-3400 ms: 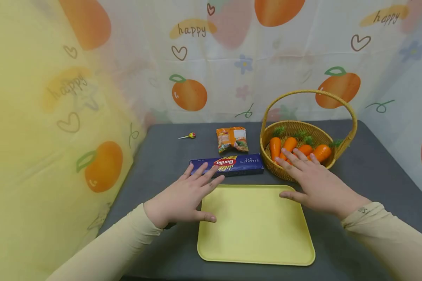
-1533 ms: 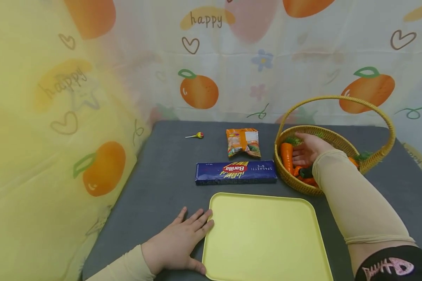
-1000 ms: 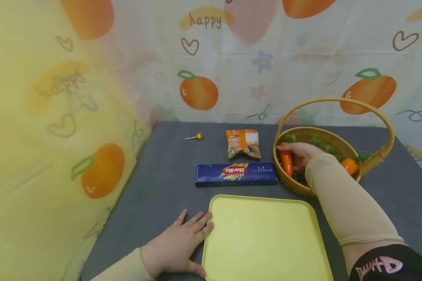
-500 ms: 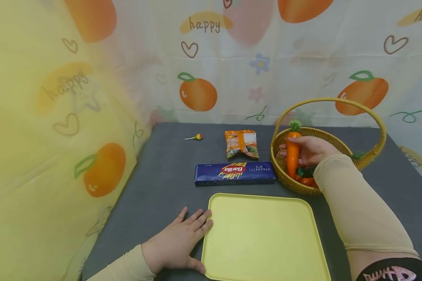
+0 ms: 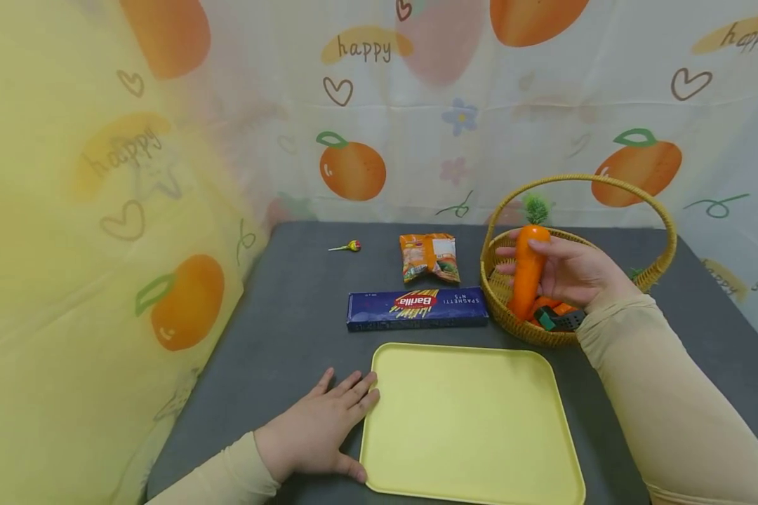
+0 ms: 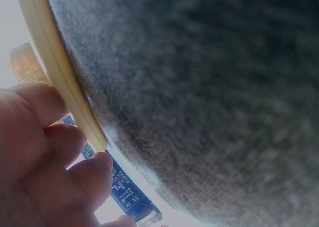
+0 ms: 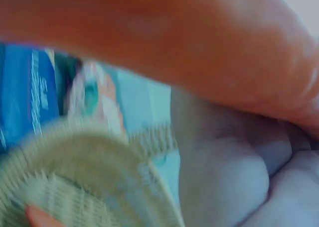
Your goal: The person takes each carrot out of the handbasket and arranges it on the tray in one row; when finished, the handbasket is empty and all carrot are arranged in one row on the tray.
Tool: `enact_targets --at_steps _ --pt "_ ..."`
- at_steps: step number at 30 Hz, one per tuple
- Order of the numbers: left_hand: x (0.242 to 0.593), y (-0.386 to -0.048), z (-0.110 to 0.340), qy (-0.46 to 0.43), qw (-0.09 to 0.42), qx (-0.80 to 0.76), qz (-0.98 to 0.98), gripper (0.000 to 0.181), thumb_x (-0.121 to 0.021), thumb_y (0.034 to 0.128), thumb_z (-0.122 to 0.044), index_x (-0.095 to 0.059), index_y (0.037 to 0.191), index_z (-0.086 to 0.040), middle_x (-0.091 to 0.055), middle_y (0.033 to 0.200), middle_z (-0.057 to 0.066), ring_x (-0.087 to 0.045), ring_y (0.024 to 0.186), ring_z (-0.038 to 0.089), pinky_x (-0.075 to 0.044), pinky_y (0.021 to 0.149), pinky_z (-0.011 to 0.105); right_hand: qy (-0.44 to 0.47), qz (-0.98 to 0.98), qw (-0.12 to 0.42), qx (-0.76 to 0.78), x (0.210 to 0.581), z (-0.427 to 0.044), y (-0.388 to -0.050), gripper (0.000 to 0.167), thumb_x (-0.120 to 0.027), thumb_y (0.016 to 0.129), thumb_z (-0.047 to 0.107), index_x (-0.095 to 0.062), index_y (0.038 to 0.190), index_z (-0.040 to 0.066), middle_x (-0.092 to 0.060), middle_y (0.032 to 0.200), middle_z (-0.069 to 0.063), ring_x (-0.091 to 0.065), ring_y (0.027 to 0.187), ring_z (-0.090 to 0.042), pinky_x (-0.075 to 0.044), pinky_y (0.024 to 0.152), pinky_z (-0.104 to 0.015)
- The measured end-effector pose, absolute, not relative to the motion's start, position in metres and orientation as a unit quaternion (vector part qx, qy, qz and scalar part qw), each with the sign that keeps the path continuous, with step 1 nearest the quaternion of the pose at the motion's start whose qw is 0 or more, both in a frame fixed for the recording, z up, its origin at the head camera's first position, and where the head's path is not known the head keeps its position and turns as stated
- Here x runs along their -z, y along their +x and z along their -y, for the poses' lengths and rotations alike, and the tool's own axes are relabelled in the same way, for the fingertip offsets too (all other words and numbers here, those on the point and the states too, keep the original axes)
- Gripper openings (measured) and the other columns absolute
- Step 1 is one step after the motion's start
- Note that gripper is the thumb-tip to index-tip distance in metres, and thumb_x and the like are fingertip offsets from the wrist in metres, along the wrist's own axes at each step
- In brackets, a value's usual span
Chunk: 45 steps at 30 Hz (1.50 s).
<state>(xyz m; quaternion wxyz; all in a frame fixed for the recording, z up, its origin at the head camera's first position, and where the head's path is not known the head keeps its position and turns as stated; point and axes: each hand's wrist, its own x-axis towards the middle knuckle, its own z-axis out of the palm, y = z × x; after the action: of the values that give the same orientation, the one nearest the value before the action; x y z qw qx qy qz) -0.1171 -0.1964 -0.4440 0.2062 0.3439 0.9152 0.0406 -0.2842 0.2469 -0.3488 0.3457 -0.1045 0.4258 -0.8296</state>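
My right hand (image 5: 577, 270) holds an orange carrot (image 5: 529, 270) with a green tuft, upright just above the wicker basket (image 5: 496, 308). The thumb is on the near side and fingertips show past the far side. In the right wrist view the carrot (image 7: 164, 43) crosses the top, with the basket rim below it. More carrots (image 5: 546, 303) lie in the basket, partly hidden by the hand and wrist strap. My left hand (image 5: 318, 428) lies with fingers spread, its fingertips touching the left rim of the yellow tray (image 5: 470, 421). The left wrist view shows those fingers at the rim.
A blue spaghetti box (image 5: 417, 308) lies behind the tray, left of the basket. Behind it are an orange snack bag (image 5: 428, 258) and a lollipop (image 5: 354, 245). The basket's tall handle (image 5: 584, 177) arches over the right hand. A printed curtain backs the grey table.
My right hand reached into the basket, gripped the carrot and lifted it upright. My left hand came down to the tray's left rim and has stayed there.
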Motion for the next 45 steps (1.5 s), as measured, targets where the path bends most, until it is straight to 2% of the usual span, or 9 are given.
enact_targets --at_steps 9,18,23,28,33,39,45 --pt "0.446 -0.118 0.199 0.346 0.199 -0.03 -0.916 0.122 -0.073 0.084 -0.086 -0.036 0.175 -0.014 -0.019 0.186 0.006 -0.025 0.17 0.033 -0.019 0.132 0.073 -0.158 -0.399 0.363 0.827 0.348 -0.202 -0.246 0.036 -0.043 0.119 0.013 -0.066 0.145 0.01 -0.074 0.139 -0.015 -0.077 0.123 -0.036 -0.062 0.107 -0.051" --pt "0.449 -0.116 0.198 0.345 0.193 -0.022 -0.918 0.123 -0.072 0.0834 -0.087 -0.036 0.174 -0.013 -0.019 0.186 0.006 -0.025 0.171 0.032 -0.018 0.133 0.072 -0.121 -0.41 0.365 0.827 0.378 -0.15 -0.22 0.03 -0.056 0.116 0.019 -0.068 0.144 0.016 -0.077 0.134 -0.01 -0.079 0.118 -0.031 -0.062 0.107 -0.052" --pt "0.448 -0.115 0.198 0.343 0.196 -0.019 -0.919 0.122 -0.074 0.0833 -0.085 -0.036 0.174 -0.013 -0.02 0.185 0.007 -0.026 0.17 0.033 -0.018 0.133 0.072 -0.078 -0.418 0.379 0.822 0.402 -0.124 -0.209 0.038 -0.063 0.114 0.022 -0.054 0.149 0.013 -0.078 0.13 -0.008 -0.079 0.119 -0.032 -0.062 0.106 -0.051" --pt "0.448 -0.116 0.198 0.342 0.198 -0.017 -0.919 0.122 -0.074 0.0838 -0.085 -0.036 0.175 -0.013 -0.021 0.185 0.006 -0.026 0.17 0.032 -0.017 0.133 0.072 -0.041 -0.431 0.391 0.812 0.428 -0.099 -0.2 0.053 -0.062 0.114 0.027 -0.043 0.159 0.006 -0.075 0.131 -0.009 -0.078 0.118 -0.032 -0.064 0.103 -0.048" --pt "0.447 -0.116 0.196 0.342 0.198 -0.013 -0.919 0.122 -0.073 0.0838 -0.086 -0.036 0.174 -0.013 -0.022 0.185 0.007 -0.026 0.17 0.032 -0.018 0.133 0.072 -0.012 -0.463 0.395 0.793 0.446 -0.079 -0.191 0.068 -0.053 0.117 0.028 -0.025 0.171 -0.002 -0.072 0.136 -0.01 -0.078 0.113 -0.027 -0.064 0.101 -0.045" --pt "0.445 -0.115 0.195 0.339 0.204 -0.012 -0.918 0.123 -0.075 0.084 -0.084 -0.036 0.174 -0.01 -0.023 0.185 0.009 -0.028 0.17 0.032 -0.018 0.134 0.071 0.033 -0.488 0.394 0.778 0.457 -0.065 -0.181 0.063 -0.051 0.117 0.026 -0.026 0.169 0.0 -0.071 0.143 -0.017 -0.08 0.11 -0.026 -0.061 0.107 -0.05" --pt "0.446 -0.115 0.194 0.332 0.215 -0.023 -0.918 0.125 -0.076 0.083 -0.083 -0.035 0.174 -0.008 -0.022 0.184 0.011 -0.029 0.169 0.032 -0.019 0.134 0.071 0.063 -0.497 0.406 0.764 0.464 -0.061 -0.17 0.061 -0.053 0.116 0.026 -0.027 0.167 0.003 -0.07 0.14 -0.014 -0.08 0.111 -0.028 -0.062 0.106 -0.048"
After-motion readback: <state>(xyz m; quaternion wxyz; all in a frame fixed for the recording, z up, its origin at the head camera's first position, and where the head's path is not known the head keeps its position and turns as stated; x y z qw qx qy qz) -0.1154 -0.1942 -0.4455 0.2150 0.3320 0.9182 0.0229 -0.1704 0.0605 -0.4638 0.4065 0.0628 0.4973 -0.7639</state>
